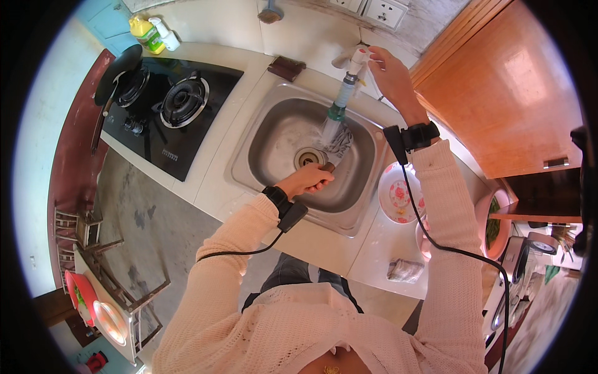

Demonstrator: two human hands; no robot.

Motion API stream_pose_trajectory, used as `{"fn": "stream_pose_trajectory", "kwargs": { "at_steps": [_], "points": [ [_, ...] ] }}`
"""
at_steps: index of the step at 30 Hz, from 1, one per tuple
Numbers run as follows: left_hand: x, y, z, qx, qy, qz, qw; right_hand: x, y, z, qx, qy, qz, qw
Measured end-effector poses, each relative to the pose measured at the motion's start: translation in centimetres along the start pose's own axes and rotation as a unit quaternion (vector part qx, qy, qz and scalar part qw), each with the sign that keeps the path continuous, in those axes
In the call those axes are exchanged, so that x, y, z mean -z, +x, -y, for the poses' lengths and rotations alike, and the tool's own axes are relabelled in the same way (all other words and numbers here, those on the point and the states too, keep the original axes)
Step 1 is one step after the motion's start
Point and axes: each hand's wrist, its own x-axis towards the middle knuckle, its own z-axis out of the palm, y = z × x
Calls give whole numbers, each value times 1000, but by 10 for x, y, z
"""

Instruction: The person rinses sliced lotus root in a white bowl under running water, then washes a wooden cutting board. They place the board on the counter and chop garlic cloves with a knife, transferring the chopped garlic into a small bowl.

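My left hand (309, 181) is closed around the brown handle (328, 167) of what looks like a kitchen knife, over the stainless steel sink (266, 170). Its pale blade lies partly under the running water, beside a grey streaked thing (342, 142) that may be a cloth. Water comes from a white tap (359, 57) through a ribbed clear hose with a green nozzle (336, 112). At the tap's top is my right hand (390, 75), fingers apart and their tips against or very near it. Whether they touch is unclear.
A black gas hob (187, 154) with a wok (117, 70) is left of the sink. Right of it stand a flowered bowl (390, 205) and a folded cloth (405, 270). A wooden cabinet (500, 93) rises at the right. Black cables hang from both wrists.
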Motion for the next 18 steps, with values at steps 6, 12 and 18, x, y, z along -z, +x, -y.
{"fn": "stream_pose_trajectory", "kwargs": {
  "at_steps": [6, 12, 18],
  "points": [
    [-2, -9, -4, -24, 69, -12, 997, 6, -6, 4, 17, 25, -8, 1000],
    [11, -46, 13, -16, -214, 65, 975, 3, -5, 3, 41, 39, -25, 998],
    [12, -46, 29, -60, -576, 240, 780, 2, -6, 5, 30, 46, -21, 998]
  ]
}}
